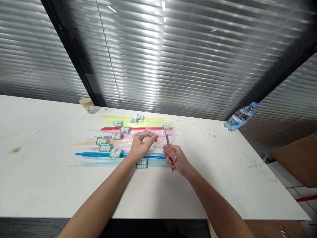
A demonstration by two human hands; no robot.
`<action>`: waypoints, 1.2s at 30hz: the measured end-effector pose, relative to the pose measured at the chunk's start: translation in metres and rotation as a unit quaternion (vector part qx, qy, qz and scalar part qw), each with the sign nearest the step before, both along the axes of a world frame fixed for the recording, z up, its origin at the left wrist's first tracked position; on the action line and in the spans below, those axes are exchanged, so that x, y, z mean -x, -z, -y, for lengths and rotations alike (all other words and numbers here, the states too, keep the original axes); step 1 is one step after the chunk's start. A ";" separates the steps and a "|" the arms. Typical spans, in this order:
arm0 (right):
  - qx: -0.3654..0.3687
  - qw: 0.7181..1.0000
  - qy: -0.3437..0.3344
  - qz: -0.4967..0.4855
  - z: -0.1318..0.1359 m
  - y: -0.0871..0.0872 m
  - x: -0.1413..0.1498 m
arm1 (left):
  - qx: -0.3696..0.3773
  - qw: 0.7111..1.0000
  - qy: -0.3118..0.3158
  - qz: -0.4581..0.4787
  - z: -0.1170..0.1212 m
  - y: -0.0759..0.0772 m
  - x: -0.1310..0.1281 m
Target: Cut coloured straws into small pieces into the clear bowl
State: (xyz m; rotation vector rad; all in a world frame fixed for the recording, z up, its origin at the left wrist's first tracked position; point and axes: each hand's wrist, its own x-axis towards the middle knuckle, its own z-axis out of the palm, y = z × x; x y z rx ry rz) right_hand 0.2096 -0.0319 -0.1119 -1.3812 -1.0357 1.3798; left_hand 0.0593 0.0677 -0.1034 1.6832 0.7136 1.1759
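Observation:
My right hand (176,158) grips a pair of small scissors (168,145) with rose-gold handles, their blades pointing away from me. Thumb and index finger of my left hand (143,142) come together in a pinch; whatever is between them is too small to make out. A clear, thin loop (174,135) shows faintly around the fingertips and blades. Under my hands lie bundles of long thin strands: blue (94,154), light blue (99,164), red (109,128) and yellow (114,116), among others. Green-and-white striped paper labels (116,153) sit on them.
A clear water bottle (241,116) with a blue cap stands at the back right. A tan-topped container (88,105) is at the back left. Clear tangled strips (259,167) lie near the right edge of the white table (49,185). Blinds (153,59) rise behind it.

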 end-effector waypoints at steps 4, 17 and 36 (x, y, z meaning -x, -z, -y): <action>0.000 1.000 0.000 0.005 0.000 0.000 0.000 | -0.002 1.000 0.000 -0.003 0.000 0.000 0.000; -0.002 0.999 0.016 0.042 0.001 -0.001 0.001 | 0.021 1.000 -0.007 -0.006 0.001 -0.002 0.000; -0.029 0.998 0.023 0.042 0.001 -0.001 0.003 | 0.031 0.999 -0.018 -0.008 0.002 -0.003 -0.001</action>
